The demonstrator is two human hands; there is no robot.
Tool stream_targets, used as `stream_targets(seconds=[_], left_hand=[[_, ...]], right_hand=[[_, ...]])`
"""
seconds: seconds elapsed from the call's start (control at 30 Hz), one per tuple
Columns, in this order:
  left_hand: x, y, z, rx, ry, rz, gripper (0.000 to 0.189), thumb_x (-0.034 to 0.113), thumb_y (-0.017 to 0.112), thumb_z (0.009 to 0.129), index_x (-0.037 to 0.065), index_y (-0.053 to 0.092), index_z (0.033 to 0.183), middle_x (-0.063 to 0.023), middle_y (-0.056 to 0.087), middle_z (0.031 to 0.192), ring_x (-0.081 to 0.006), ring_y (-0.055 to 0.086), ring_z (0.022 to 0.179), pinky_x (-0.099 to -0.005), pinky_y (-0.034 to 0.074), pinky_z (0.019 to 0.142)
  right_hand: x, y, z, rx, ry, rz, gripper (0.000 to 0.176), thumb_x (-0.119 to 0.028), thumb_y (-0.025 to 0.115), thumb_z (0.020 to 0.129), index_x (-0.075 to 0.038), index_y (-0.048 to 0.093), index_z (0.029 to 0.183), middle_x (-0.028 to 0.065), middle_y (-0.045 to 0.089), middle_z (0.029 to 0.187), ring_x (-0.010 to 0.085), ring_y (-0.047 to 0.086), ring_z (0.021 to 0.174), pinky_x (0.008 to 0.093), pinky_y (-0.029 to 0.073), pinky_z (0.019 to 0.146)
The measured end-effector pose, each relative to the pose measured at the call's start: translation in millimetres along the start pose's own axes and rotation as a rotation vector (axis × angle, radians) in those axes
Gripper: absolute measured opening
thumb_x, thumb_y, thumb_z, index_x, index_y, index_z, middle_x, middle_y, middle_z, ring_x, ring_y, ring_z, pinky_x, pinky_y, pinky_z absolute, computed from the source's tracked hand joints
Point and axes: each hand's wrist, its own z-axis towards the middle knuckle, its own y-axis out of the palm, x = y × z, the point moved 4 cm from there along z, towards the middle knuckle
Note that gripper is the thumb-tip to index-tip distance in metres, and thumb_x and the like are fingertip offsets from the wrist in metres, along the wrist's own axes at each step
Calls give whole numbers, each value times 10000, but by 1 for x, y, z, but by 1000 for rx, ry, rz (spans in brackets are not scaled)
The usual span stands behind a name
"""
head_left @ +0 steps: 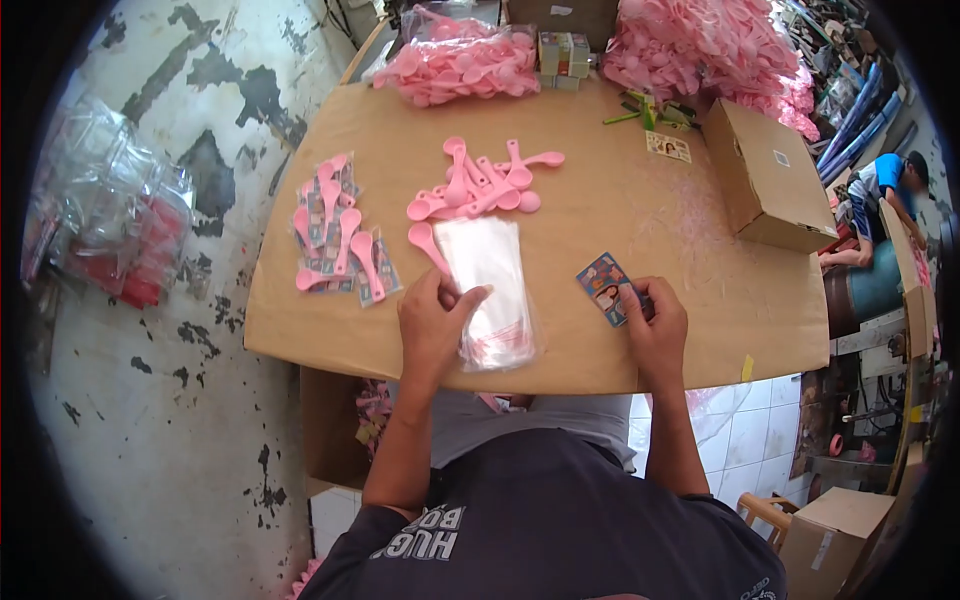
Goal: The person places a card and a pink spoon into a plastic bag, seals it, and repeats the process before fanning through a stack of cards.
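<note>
My left hand (pixel 436 322) rests on a stack of clear plastic bags (pixel 488 290) lying on the cardboard tabletop (pixel 640 215), fingers pinching the top bag's edge. A loose pink spoon (pixel 428 244) lies just beyond that hand. My right hand (pixel 655 325) holds a small stack of printed picture cards (pixel 604 287) near the front edge. A pile of loose pink spoons (pixel 482 183) sits in the middle. At the left lie several packed bags of spoons with cards (pixel 340 238).
A clear bag full of pink spoons (pixel 455 62) and a big heap of more pink spoons (pixel 700 45) stand at the back. A brown box (pixel 765 175) sits at the right. Small boxes (pixel 565 55) stand at the back. Another person (pixel 885 190) crouches at far right.
</note>
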Motion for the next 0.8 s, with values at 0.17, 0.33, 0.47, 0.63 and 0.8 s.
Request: stream_targets(seconds=[0.17, 0.33, 0.47, 0.63, 0.8], left_hand=[[-14, -3, -3, 13, -73, -152, 333, 218, 807, 891, -51, 624, 821, -117, 614, 700, -191, 552, 623, -353, 443, 605], [-20, -10, -7, 111, 143, -103, 171, 118, 704, 984, -46, 689, 939, -14, 648, 800, -69, 518, 680, -251, 425, 619], [-23, -7, -9, 162, -25, -414, 225, 167, 714, 979, -49, 679, 928, -87, 679, 788, -110, 562, 671, -313, 441, 604], [-32, -11, -8, 73, -46, -378, 218, 181, 703, 1001, -25, 656, 948, -7, 622, 763, -65, 497, 668, -273, 406, 588], [-32, -7, -8, 98, 28, -466, 225, 193, 675, 1029, -2, 635, 924, 22, 570, 748, -59, 449, 660, -261, 383, 580]], right_hand=[[3, 0, 2, 3, -3, 62, 204, -190, 710, 983, -7, 674, 899, 61, 613, 809, 134, 564, 618, 292, 449, 576], [4, 1, 2, 15, 23, 155, 203, -175, 701, 993, 1, 676, 896, 41, 606, 797, 96, 544, 636, 262, 429, 577], [9, 3, 0, 9, 63, 234, 202, -178, 693, 1006, 2, 674, 917, 5, 607, 790, 70, 536, 663, 251, 426, 590], [-14, 6, 6, -35, 193, 455, 212, -222, 644, 1052, -29, 638, 966, -48, 578, 774, 20, 493, 669, 201, 387, 580], [-66, 40, -6, -154, 304, 744, 188, -228, 594, 1081, -63, 578, 993, -64, 509, 740, -6, 442, 617, 182, 331, 515]])
